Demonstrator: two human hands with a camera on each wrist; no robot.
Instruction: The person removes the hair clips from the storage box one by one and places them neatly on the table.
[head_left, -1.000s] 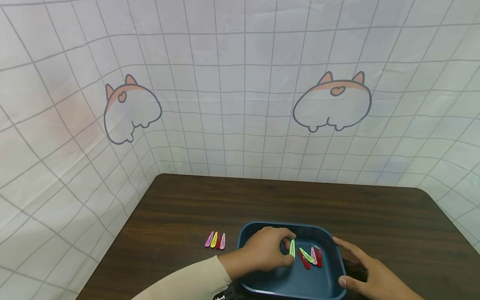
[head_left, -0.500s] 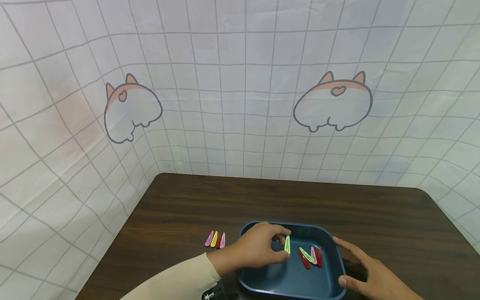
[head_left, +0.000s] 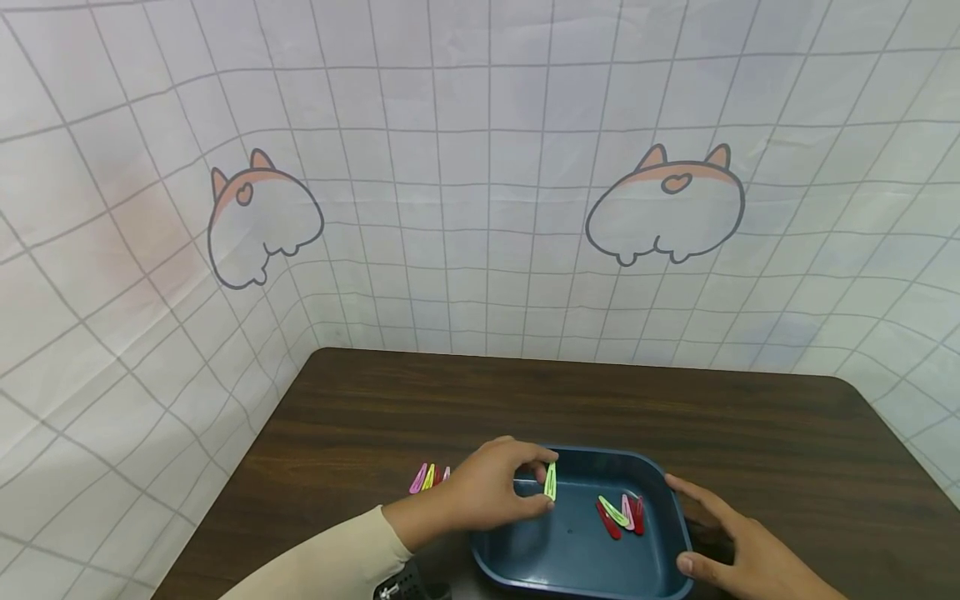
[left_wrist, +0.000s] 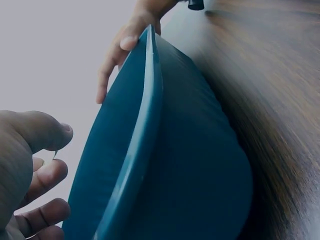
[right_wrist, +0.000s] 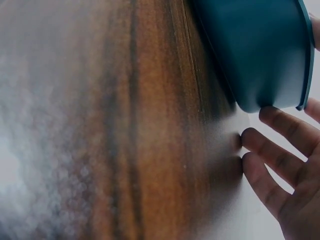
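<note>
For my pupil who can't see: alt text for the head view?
A person's left hand pinches a light green, elongated hair clip over a dark blue rectangular tray; the right hand touches its side. Red, pink and green clips lie inside, others left of it on the dark wooden table.

Has a white, fabric-like wall (head_left: 465, 208) ruled with a grey grid, lightly rippled and wrapping both sides. Shows on it a cartoon animal rump (head_left: 266, 221) at left and a wider cartoon rump (head_left: 664, 212) at right. Includes a dark wood-grain table (head_left: 465, 396) with rounded far corners. Receives soft light, tinted faintly pink at left.
</note>
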